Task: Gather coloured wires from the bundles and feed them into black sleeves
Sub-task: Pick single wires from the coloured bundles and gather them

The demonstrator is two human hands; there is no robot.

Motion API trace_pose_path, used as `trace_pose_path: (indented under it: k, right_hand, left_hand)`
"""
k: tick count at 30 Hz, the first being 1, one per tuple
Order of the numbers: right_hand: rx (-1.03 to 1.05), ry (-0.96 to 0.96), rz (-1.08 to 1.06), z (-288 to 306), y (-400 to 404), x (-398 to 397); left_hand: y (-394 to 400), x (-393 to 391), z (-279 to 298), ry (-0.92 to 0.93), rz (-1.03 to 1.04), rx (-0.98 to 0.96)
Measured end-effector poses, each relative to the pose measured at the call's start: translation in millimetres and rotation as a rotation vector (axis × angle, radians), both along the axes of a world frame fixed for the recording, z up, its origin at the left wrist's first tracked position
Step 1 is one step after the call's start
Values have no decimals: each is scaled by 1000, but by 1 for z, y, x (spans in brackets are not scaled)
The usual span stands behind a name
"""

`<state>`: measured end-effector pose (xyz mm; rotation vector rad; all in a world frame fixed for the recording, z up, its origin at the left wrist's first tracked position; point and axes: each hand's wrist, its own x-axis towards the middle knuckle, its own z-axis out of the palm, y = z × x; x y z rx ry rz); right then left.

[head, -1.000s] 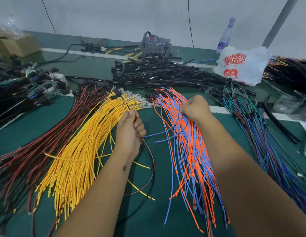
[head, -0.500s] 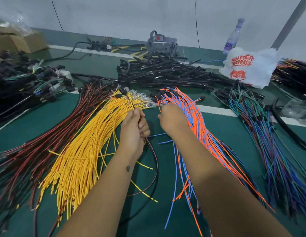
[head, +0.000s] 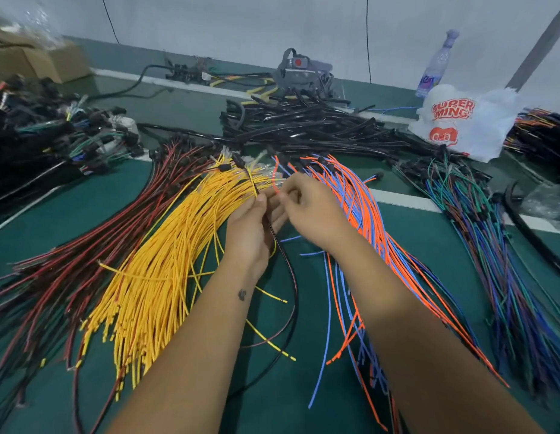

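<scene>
Clearly the job is in its early stage: the left hand [head: 252,228] pinches a few thin dark wires [head: 283,255] upright, while the right hand [head: 307,205], fingers curled, brings a single orange wire [head: 275,180] to join them. Nothing looks sleeved yet; the heap of black sleeves [head: 303,126] lies untouched farther back on the green worktop [head: 69,195], beyond the fanned yellow wire bundle [head: 166,261] and orange-and-blue wire bundle [head: 363,214]. As for containers, a white printed plastic bag [head: 466,123] and a brown cardboard box [head: 31,62] hide their contents.

Sleeve pile [head: 307,126] behind wire bundles [head: 166,264]; bag [head: 460,126] right, box [head: 37,62] probably far left.
</scene>
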<state>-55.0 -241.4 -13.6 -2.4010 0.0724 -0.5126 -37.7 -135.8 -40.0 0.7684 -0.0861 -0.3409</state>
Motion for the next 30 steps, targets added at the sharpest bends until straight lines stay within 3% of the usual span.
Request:
trace_pose_path:
  k: [4,7,11,14,16,18,21,25,30]
  right_hand:
    - [-236,266,158,-5,9,-17]
    - [-248,335,159,2,14,-25]
    - [-250,354,138,16,23,-32]
    - [-469,327,118,22,35,-37]
    - [-499,245,79,24,41,-41]
    - [-354,92,-10,24,45,-42]
    - [38,-130,-104,26,45,-36]
    - [57,-81,-72,25,39,-22]
    - [313,-182,-169,21,28,-10]
  left_hand:
    - [5,4,1,106,24,-60]
    - [5,4,3,126,58,5]
    - [4,2,2,60,108,166]
    - [6,2,2,13,115,185]
    - [7,2,2,-20,129,184]
    - [7,1,2,-54,163,230]
    - [4,-4,4,-107,205,344]
    - [3,-9,3,-280,199,446]
    - [3,-9,2,-387,109,447]
